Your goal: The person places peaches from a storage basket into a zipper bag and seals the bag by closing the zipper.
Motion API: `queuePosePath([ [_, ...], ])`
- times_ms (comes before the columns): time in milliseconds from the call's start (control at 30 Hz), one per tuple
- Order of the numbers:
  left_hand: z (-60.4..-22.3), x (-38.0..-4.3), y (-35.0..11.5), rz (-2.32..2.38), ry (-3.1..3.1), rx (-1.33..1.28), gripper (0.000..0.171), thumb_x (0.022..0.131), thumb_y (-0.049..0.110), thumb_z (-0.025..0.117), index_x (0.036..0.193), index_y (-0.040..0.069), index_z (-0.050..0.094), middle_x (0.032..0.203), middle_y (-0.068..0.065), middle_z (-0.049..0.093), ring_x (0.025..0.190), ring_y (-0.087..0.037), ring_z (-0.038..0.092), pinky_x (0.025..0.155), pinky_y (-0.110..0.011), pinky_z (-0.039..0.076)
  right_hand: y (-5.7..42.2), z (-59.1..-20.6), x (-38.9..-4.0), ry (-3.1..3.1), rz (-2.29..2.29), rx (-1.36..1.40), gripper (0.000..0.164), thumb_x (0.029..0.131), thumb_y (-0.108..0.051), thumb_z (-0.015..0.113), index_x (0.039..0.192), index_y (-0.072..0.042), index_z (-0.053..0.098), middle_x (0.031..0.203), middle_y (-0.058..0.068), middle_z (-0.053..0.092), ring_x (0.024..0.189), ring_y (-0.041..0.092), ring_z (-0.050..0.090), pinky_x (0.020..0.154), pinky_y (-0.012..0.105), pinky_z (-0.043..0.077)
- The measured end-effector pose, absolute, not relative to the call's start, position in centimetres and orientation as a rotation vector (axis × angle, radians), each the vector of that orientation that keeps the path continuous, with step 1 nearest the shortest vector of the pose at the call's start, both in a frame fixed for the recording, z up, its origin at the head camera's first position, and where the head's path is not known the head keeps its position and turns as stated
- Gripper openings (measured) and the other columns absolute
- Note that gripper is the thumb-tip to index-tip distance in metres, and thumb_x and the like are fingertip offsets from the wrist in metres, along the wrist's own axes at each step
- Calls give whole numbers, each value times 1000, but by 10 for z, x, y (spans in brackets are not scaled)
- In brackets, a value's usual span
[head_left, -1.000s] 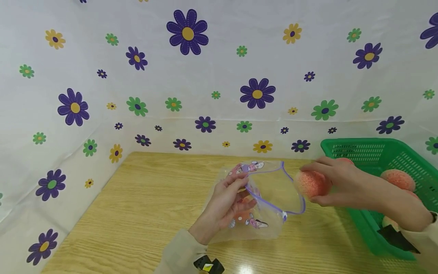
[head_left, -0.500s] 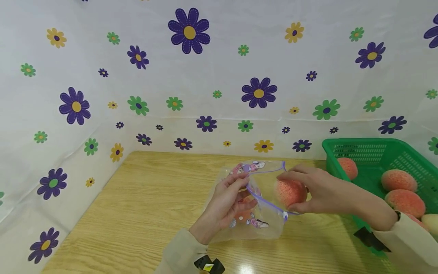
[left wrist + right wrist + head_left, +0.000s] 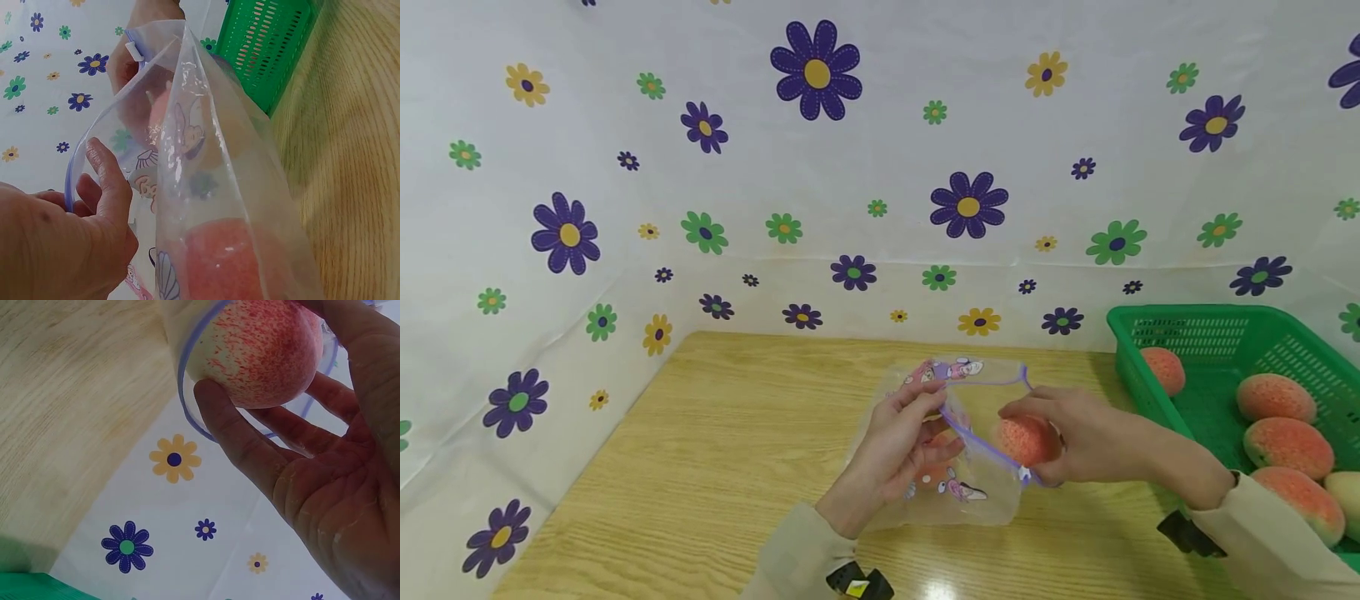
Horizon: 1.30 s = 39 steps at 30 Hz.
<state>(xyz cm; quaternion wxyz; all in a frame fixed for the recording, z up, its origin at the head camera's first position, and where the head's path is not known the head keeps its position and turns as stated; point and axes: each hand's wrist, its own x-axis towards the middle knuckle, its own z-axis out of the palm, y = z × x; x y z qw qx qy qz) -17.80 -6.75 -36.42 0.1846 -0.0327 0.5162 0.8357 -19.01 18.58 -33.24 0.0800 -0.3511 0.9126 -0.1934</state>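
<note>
My left hand [image 3: 887, 450] pinches the purple-edged rim of a clear zip bag [image 3: 992, 502] printed with cartoon figures, holding its mouth apart. My right hand [image 3: 1093, 433] grips a red-and-cream peach [image 3: 1028, 440] right at that mouth. In the right wrist view the held peach [image 3: 262, 353] overlaps the purple rim, with fingers and thumb around it. Another peach [image 3: 225, 259] lies inside the bag, showing through the plastic in the left wrist view. The white zip slider [image 3: 1024, 474] sits at the near corner of the mouth.
A green slotted basket [image 3: 1195, 312] stands on the right with several peaches [image 3: 1276, 397] in it, one pale one [image 3: 1347, 498] near its front. The wooden table [image 3: 715, 450] runs back to a flower-printed sheet [image 3: 880, 150].
My right hand has carried the peach leftward and slightly down, from beside the basket into the bag's mouth. The left hand has stayed at the bag's rim.
</note>
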Motion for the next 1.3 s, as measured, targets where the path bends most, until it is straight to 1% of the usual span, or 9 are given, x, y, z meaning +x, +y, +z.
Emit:
queuePosePath([
  [267,-363,-176,-67,2368,1457,-111,27,106,18,55,130,6,55,95,0,60,81,-10,63,70,-24,64,186,-338,-190,2731,-538,-1063,61,78,-28,87,132,-15,63,129,10,63,92,16,61,66,20,54],
  [400,-361,-175,-67,2376,1453,-144,29,106,18,55,132,6,55,97,0,58,82,-10,62,71,-25,65,186,-336,-187,2753,-517,-1002,74,76,-37,89,141,-17,57,145,19,52,116,37,62,86,44,62],
  [467,-358,-177,-68,2386,1454,-149,28,106,18,55,131,7,56,98,0,58,83,-10,61,72,-26,65,185,-331,-186,2764,-505,-962,79,76,-41,89,144,-19,55,152,22,46,128,46,56,95,58,58],
  [533,-352,-179,-69,2400,1457,-143,28,106,17,55,132,7,56,100,0,57,84,-10,62,72,-26,65,183,-323,-187,2771,-488,-927,82,76,-44,88,146,-21,53,157,22,42,134,50,51,100,65,53],
  [767,-312,-190,-75,2433,1545,-52,33,106,17,54,138,8,55,107,-2,57,84,-11,62,71,-27,65,173,-287,-190,2850,-412,-977,83,76,-49,88,146,-22,53,161,24,36,127,50,58,94,62,57],
  [967,-275,-197,-78,2457,1687,45,30,106,14,55,136,12,58,97,1,61,82,-11,64,71,-30,65,167,-257,-190,2896,-389,-977,82,80,-48,86,150,-24,50,166,20,28,137,53,48,99,69,52],
  [1100,-263,-198,-82,2474,1736,67,29,105,14,55,134,13,59,98,2,62,83,-11,65,73,-29,65,168,-247,-190,2939,-357,-986,84,78,-48,87,150,-25,51,168,18,23,141,53,43,102,72,48],
  [1167,-264,-197,-86,2466,1738,49,29,105,15,56,134,13,60,98,2,62,84,-11,64,73,-29,65,170,-247,-191,2939,-346,-975,85,77,-50,87,150,-25,52,168,18,24,140,53,45,102,73,48],
  [1300,-275,-196,-90,2424,1691,16,29,105,16,56,134,13,60,95,2,58,82,-11,62,72,-28,65,178,-256,-191,2920,-344,-949,86,77,-52,86,150,-22,51,162,20,36,134,51,51,101,73,47],
])
